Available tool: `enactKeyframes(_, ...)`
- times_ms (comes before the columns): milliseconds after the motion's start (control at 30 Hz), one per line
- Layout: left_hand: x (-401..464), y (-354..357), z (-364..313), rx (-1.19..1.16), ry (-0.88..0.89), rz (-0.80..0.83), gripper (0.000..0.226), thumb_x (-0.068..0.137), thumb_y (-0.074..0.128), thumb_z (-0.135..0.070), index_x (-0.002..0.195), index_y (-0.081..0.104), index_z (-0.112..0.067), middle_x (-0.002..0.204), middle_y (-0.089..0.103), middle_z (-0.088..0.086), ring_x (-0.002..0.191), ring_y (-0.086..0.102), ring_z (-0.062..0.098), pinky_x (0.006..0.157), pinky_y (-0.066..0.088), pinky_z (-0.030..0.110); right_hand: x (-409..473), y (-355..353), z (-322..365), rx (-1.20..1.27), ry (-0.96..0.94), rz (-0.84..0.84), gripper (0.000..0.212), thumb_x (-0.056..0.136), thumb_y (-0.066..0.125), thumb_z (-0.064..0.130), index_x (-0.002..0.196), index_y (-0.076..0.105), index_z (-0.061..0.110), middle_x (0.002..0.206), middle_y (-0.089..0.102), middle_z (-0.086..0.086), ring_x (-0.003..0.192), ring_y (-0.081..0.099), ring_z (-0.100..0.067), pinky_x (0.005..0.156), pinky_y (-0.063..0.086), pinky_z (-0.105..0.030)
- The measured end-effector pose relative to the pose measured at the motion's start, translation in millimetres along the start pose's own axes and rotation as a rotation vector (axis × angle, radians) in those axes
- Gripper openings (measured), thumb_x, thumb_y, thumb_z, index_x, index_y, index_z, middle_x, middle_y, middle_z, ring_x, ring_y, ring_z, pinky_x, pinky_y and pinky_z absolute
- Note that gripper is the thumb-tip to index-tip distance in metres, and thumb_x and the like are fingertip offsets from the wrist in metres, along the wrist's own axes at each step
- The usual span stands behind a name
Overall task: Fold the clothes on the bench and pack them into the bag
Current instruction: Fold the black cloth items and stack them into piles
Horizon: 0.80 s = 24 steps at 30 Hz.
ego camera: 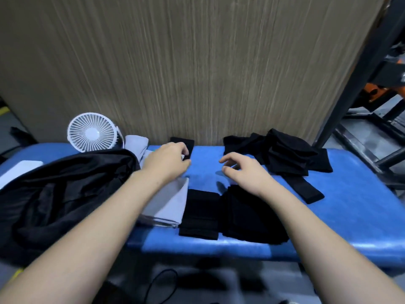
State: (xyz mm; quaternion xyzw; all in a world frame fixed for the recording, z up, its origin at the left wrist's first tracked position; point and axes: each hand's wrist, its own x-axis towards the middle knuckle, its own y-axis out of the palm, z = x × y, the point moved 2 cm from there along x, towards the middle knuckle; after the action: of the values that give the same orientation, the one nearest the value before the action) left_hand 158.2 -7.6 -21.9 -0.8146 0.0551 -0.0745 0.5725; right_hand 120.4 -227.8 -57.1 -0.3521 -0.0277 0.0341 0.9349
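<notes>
The person is leaning over the blue padded bench with both bare arms stretched out, and from where things lie I'd say this is the folding stage, between one garment and the next. The left hand is up near the far edge, its fingers curled over the near end of a small black folded piece that sits against the wood-grain wall panel; something pale shows by the fingertips, but I cannot tell whether the hand actually pinches the cloth or only rests on it. The right hand hovers just above bare bench, fingers loosely curled and parted, holding nothing. Near the front edge lie two neat black folded garments side by side, with a grey folded cloth touching them on the left, partly under the left forearm. The untidy pile of black clothes sits at the right rear, a long strip trailing toward the front. The black bag slumps at the left end, soft and collapsed, its mouth not clearly visible. A white desk fan stands behind it. My guess is that the next move calls for the right hand to reach right and draw one piece off the pile onto the bare patch, with packing not yet begun.
</notes>
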Motion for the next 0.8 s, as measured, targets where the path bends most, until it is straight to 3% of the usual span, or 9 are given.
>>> enactKeyframes(133,35.1,-28.4,49.4,0.169,-0.079,0.123,0.023,0.085,0.068,-0.035,0.105,0.061,-0.026,0.109,0.067,-0.004,0.107,0.06,0.02,0.093,0.045,0.031,26.1,30.9,18.8,0.06,0.041,0.053,0.021,0.087,0.064,0.032,0.108,0.064,0.032,0.097,0.069,0.009,0.084,0.062,-0.013,0.086,0.05,-0.035)
enactKeyframes(267,58.5,-48.1,90.2,0.287,-0.149,0.14,0.045,0.08,0.073,-0.032,0.122,0.058,-0.022,0.123,0.059,0.006,0.11,0.058,0.025,0.09,0.047,0.034,46.4,60.2,30.0,0.029,0.08,0.147,0.032,0.084,0.064,0.035,0.115,0.058,0.033,0.089,0.069,0.003,0.088,0.06,-0.018,0.094,0.05,-0.043)
enactKeyframes(367,73.9,-50.5,110.4,0.338,-0.209,0.157,0.069,0.08,0.071,-0.038,0.142,0.043,-0.028,0.135,0.042,0.011,0.119,0.053,0.033,0.1,0.045,0.045,67.4,76.6,45.2,-0.086,0.051,0.179,0.05,0.081,0.067,0.039,0.127,0.051,0.029,0.094,0.063,0.006,0.1,0.06,-0.021,0.098,0.048,-0.046)
enactKeyframes(467,87.7,-44.5,117.9,0.389,-0.214,0.199,0.087,0.082,0.07,-0.05,0.154,0.023,-0.033,0.148,0.031,0.012,0.132,0.045,0.035,0.106,0.041,0.049,91.0,93.4,64.7,-0.074,0.087,0.207,0.069,0.08,0.071,0.043,0.138,0.041,0.021,0.117,0.063,0.0,0.11,0.06,-0.023,0.096,0.051,-0.043)
enactKeyframes(600,102.0,-35.6,120.3,0.468,-0.23,0.25,0.101,0.081,0.068,-0.058,0.157,0.009,-0.031,0.154,0.033,0.008,0.139,0.039,0.031,0.106,0.038,0.045,111.6,113.8,81.3,-0.198,0.161,0.237,0.066,0.081,0.072,0.049,0.129,0.043,0.014,0.123,0.059,-0.004,0.112,0.059,-0.026,0.085,0.052,-0.039)
enactKeyframes(667,105.2,-32.0,124.9,0.504,-0.236,0.27,0.095,0.081,0.069,-0.051,0.157,0.016,-0.026,0.151,0.041,0.006,0.135,0.044,0.028,0.104,0.04,0.041,117.1,119.9,81.0,-0.288,0.163,0.224,0.051,0.082,0.072,0.046,0.113,0.045,0.016,0.117,0.06,-0.002,0.108,0.06,-0.025,0.074,0.046,-0.035)
enactKeyframes(700,106.4,-32.0,127.8,0.52,-0.226,0.253,0.082,0.082,0.068,-0.045,0.152,0.03,-0.022,0.146,0.048,0.007,0.131,0.049,0.028,0.101,0.044,0.039,118.3,121.4,79.7,-0.309,0.159,0.207,0.047,0.081,0.073,0.043,0.108,0.044,0.018,0.116,0.061,-0.002,0.108,0.061,-0.025,0.072,0.044,-0.035)
enactKeyframes(767,108.3,-33.0,131.4,0.528,-0.191,0.197,0.046,0.085,0.063,-0.03,0.127,0.06,-0.01,0.127,0.062,0.015,0.116,0.06,0.031,0.094,0.05,0.038,121.3,124.1,74.1,-0.283,0.152,0.178,0.04,0.081,0.073,0.034,0.102,0.044,0.019,0.113,0.063,-0.004,0.107,0.061,-0.027,0.071,0.043,-0.036)
enactKeyframes(800,107.4,-33.9,131.5,0.515,-0.166,0.179,0.032,0.086,0.062,-0.023,0.112,0.066,-0.004,0.118,0.066,0.019,0.11,0.063,0.034,0.089,0.051,0.038,122.8,124.5,71.2,-0.249,0.143,0.167,0.033,0.081,0.071,0.029,0.098,0.044,0.019,0.112,0.063,-0.005,0.105,0.061,-0.027,0.071,0.044,-0.036)
